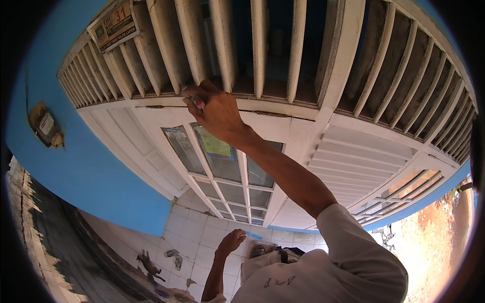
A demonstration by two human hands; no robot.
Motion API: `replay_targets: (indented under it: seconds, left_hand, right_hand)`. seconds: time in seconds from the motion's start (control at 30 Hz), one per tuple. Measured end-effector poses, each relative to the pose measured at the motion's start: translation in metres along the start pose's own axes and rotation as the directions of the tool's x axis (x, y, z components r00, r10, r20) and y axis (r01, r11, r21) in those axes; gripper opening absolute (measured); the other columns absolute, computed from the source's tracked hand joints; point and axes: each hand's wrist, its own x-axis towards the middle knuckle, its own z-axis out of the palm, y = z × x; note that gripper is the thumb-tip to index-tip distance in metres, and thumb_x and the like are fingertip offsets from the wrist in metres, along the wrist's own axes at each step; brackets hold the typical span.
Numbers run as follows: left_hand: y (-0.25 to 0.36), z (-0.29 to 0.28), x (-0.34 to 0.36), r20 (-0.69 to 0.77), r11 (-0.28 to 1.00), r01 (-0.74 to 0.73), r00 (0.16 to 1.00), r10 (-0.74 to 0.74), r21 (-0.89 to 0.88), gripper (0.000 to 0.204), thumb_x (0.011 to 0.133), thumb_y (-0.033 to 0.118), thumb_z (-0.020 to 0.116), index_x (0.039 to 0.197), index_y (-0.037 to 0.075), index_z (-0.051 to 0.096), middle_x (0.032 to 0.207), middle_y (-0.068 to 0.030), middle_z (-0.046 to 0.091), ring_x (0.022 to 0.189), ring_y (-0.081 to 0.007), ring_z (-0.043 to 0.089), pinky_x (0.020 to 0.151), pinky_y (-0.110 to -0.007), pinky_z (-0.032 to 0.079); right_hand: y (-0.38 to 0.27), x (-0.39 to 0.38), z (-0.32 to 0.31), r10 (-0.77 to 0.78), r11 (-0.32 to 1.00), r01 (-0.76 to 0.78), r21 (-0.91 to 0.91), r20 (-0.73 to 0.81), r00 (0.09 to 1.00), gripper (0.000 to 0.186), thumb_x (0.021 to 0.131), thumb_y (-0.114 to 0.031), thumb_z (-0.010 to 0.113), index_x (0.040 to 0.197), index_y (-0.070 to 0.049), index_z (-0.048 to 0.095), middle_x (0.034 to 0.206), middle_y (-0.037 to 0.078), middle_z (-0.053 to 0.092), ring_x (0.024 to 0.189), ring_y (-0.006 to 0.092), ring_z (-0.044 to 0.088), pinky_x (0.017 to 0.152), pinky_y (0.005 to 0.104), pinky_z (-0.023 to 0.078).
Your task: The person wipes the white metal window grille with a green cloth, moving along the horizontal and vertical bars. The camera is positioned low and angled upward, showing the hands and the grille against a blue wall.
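My right hand [220, 111] is raised to the bottom ends of the cream louvre slats [224, 45] above a white door. Its fingers are closed round a small grey and red thing [198, 102], mostly hidden, whose kind does not show. The fingertips are at the ledge [273, 107] under the slats. Lower down, my left hand [232, 241] hangs in front of my body with its fingers curled. A thin light blue strip [254, 236] shows beside its fingertips; whether the hand holds it, I cannot tell.
White door with glass panes [235, 194] below the slats; louvred shutter [358, 151] to its right. On the blue wall [101, 171] hangs a meter box [46, 125]. A plate [113, 25] is fixed over slats. A cat [149, 265] and sandals [174, 257] are on the tiled floor [202, 237].
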Motion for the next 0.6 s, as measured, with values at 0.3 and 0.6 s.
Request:
replay_targets:
  seconds: [0.3,0.6]
  left_hand:
    - [-0.038,0.021,-0.058,0.020,0.970,0.193,0.981,-0.192,-0.146,0.033,0.099,0.030,0.059,0.117,0.003,0.066,0.113,-0.0159,0.070,0.106,-0.0326,0.067,0.092,-0.040,0.051]
    - [-0.050,0.014,-0.059,-0.097,0.990,0.125,0.987,-0.132,-0.072,0.027,0.097,0.025,0.059,0.112,0.004,0.066,0.110,-0.0171,0.069,0.105,-0.0359,0.065,0.089,-0.043,0.052]
  right_hand:
    - [-0.003,-0.051,-0.168,0.255,0.868,-0.263,-0.422,-0.075,0.964,0.009,0.089,-0.008,0.070,0.098,-0.007,0.071,0.086,0.009,0.068,0.070,0.0266,0.069,0.059,0.0356,0.052]
    - [0.008,0.017,-0.110,0.037,0.893,0.281,-0.352,0.679,0.733,0.015,0.087,-0.016,0.071,0.097,-0.005,0.072,0.089,0.009,0.067,0.075,0.0274,0.068,0.067,0.0398,0.056]
